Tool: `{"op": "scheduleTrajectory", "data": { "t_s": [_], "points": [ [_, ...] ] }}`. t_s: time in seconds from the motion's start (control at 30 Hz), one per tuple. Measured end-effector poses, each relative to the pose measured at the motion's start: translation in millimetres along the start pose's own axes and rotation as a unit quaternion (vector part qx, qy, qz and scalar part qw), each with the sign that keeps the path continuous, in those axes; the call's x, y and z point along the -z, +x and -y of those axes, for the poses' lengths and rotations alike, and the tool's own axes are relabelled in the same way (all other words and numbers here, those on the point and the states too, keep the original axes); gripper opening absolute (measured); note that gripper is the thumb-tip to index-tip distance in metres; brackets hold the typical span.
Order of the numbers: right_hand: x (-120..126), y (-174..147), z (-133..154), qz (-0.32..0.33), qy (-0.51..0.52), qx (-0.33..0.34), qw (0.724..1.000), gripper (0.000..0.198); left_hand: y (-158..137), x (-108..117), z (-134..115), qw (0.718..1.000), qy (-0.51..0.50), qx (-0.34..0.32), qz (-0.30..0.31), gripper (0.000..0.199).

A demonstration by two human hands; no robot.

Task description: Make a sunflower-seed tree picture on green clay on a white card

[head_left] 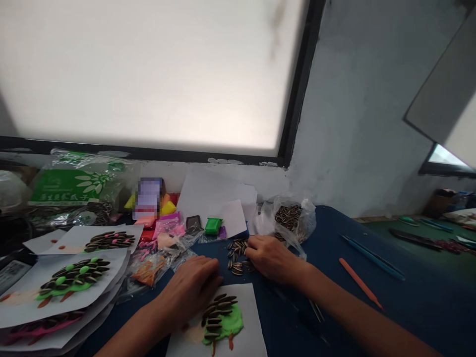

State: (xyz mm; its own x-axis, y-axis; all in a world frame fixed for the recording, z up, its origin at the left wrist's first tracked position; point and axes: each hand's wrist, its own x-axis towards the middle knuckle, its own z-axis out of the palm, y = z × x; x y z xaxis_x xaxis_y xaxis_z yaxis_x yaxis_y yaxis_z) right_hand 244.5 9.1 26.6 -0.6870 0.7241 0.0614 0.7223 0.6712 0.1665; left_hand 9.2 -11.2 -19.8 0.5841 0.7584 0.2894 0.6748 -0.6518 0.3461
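Note:
My right hand (273,259) reaches into a small pile of striped sunflower seeds (235,255), its fingertips pinched together on a seed at the pile's right side. Curled fingers close my left hand (197,280), over the top left of a white sheet of paper (256,322); what its fingertips hold, if anything, is hidden. On that sheet a flat green clay shape (232,322) carries rows of sunflower seeds on its left part. Two short brown clay legs hang below it, and a pale clay patch lies to its left.
Finished-looking seed pictures (70,277) lie stacked at left. Behind my hands are clay packets (213,226), white paper sheets (215,193) and a plastic bag of seeds (288,216). An orange clay tool (359,282) and blue tweezers (374,255) lie at right.

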Motion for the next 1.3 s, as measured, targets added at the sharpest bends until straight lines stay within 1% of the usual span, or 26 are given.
{"op": "scheduleTrajectory", "data": {
  "t_s": [0.13, 0.2, 0.27, 0.37, 0.47, 0.6, 0.7, 0.8, 0.9, 1.07, 1.13, 1.23, 1.3],
  "points": [
    [6, -3, 1, -0.018, 0.038, -0.067, 0.997, 0.011, 0, 0, 0, 1.0, 0.0, -0.002, 0.001, 0.025],
    [13, -5, 1, -0.016, 0.059, -0.097, 0.993, 0.013, 0, -2, 2, 1.0, 0.0, -0.008, -0.006, 0.025],
    [22, -7, 2, -0.01, 0.078, -0.112, 0.991, 0.013, 0, -3, 4, 1.0, -0.001, -0.011, -0.012, 0.026],
    [35, -10, 7, 0.001, 0.096, -0.111, 0.989, 0.016, 0, -5, 6, 1.0, -0.004, -0.006, -0.014, 0.027],
    [42, -13, 15, 0.023, 0.109, -0.097, 0.989, 0.019, 0, -5, 6, 1.0, -0.007, -0.004, -0.011, 0.027],
    [34, -14, 26, 0.061, 0.132, -0.076, 0.987, 0.019, -1, -6, 7, 1.0, -0.012, -0.004, -0.013, 0.026],
    [24, -12, 31, 0.061, 0.151, -0.084, 0.983, 0.018, -1, -7, 7, 1.0, -0.014, -0.003, -0.017, 0.024],
    [19, -12, 31, 0.051, 0.184, -0.105, 0.976, 0.017, -1, -7, 8, 1.0, -0.013, -0.009, -0.022, 0.023],
    [19, -12, 30, 0.039, 0.217, -0.115, 0.969, 0.017, -1, -6, 8, 1.0, -0.013, -0.012, -0.021, 0.023],
    [25, -12, 32, -0.015, 0.257, -0.121, 0.959, 0.018, -1, -6, 8, 1.0, -0.01, -0.012, -0.024, 0.023],
    [25, -12, 33, -0.047, 0.294, -0.108, 0.948, 0.018, -1, -6, 8, 1.0, -0.008, -0.01, -0.023, 0.023],
    [22, -16, 36, -0.103, 0.359, -0.058, 0.926, 0.016, -1, -6, 7, 1.0, -0.007, 0.0, -0.012, 0.023],
    [17, -20, 40, -0.123, 0.374, -0.036, 0.919, 0.019, -1, -5, 6, 1.0, -0.007, 0.003, -0.007, 0.024]
  ]
}}
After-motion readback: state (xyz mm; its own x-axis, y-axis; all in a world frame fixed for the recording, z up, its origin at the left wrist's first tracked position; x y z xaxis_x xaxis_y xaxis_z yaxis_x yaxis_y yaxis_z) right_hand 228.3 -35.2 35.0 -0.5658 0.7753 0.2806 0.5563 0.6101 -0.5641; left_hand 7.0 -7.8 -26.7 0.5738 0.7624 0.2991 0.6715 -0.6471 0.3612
